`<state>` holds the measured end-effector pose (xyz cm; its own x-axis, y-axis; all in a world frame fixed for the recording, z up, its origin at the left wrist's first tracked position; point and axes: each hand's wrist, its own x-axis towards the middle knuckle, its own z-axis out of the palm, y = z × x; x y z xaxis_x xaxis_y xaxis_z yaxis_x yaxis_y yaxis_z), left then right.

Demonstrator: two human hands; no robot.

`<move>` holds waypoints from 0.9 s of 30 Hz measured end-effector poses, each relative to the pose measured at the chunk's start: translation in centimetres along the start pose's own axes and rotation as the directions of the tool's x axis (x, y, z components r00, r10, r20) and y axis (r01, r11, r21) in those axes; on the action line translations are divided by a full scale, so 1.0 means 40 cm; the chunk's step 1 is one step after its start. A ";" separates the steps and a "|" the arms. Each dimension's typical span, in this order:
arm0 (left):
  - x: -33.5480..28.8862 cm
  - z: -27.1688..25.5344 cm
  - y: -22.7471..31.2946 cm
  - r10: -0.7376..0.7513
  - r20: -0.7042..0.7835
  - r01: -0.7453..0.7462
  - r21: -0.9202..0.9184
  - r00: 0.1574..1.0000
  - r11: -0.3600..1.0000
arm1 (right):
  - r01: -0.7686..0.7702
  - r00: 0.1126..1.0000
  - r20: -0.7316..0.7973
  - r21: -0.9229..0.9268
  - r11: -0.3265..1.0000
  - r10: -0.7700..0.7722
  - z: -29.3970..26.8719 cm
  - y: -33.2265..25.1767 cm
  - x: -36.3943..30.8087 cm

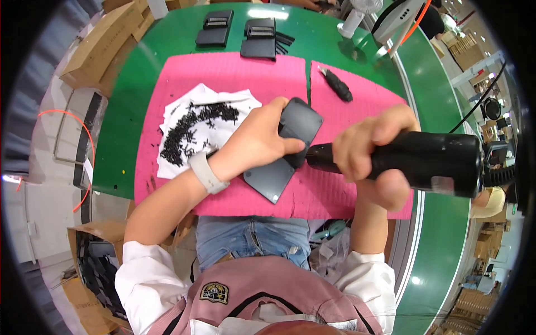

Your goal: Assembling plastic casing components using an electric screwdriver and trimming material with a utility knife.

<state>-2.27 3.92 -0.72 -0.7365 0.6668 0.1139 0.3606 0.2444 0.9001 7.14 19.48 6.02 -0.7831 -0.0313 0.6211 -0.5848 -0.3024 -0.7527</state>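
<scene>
My left hand [259, 134] grips a dark grey, folded-looking plastic part [301, 120] over the pink mat, thumb and fingers on its edges. The part's lower plate [271, 180] has small round holes at its corners. In my right hand [374, 153], fingers wrapped round, lies a thick black power screwdriver [441, 162], held nearly level with its nose pointing left at the part's middle. Whether the tip touches the part cannot be made out. Left of my left hand, many small black screws [192, 128] are spread on a white sheet [167, 114].
A black-handled tool [336, 85] lies on the pink mat [223, 67]. Behind the mat, two similar black parts [215, 29] [259, 39] and thin black strips [285, 40] rest on the green table [145, 78]. A small white fan [353, 19] stands at the back; cartons [103, 47] are at left.
</scene>
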 end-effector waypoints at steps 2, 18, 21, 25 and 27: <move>-0.024 -0.016 0.027 0.247 -0.121 -0.193 0.345 0.961 0.918 | 0.121 0.991 0.049 0.132 0.984 -0.129 -0.040 -0.008 0.012; -0.113 -0.191 -0.039 0.239 -0.277 -0.011 0.632 0.931 0.775 | 0.066 0.993 -0.104 0.178 0.982 -0.048 -0.059 0.004 -0.004; -0.100 -0.179 -0.036 0.292 -0.308 -0.067 0.577 0.905 0.814 | 0.050 0.995 -0.094 0.189 0.981 -0.033 -0.074 -0.006 -0.010; -0.126 -0.202 -0.048 0.317 -0.339 -0.045 0.617 0.886 0.785 | -0.013 0.987 -0.149 0.341 0.940 0.068 -0.051 0.028 0.002; -0.117 -0.192 -0.053 0.323 -0.309 -0.060 0.633 0.895 0.772 | -0.037 0.973 -0.206 0.288 0.957 0.099 -0.050 0.002 -0.011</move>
<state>-3.97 -5.11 0.08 -0.7193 0.4582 0.5222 0.6849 0.5939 0.4222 7.02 21.39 5.26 -0.8640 0.1361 0.4847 -0.4700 -0.5629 -0.6799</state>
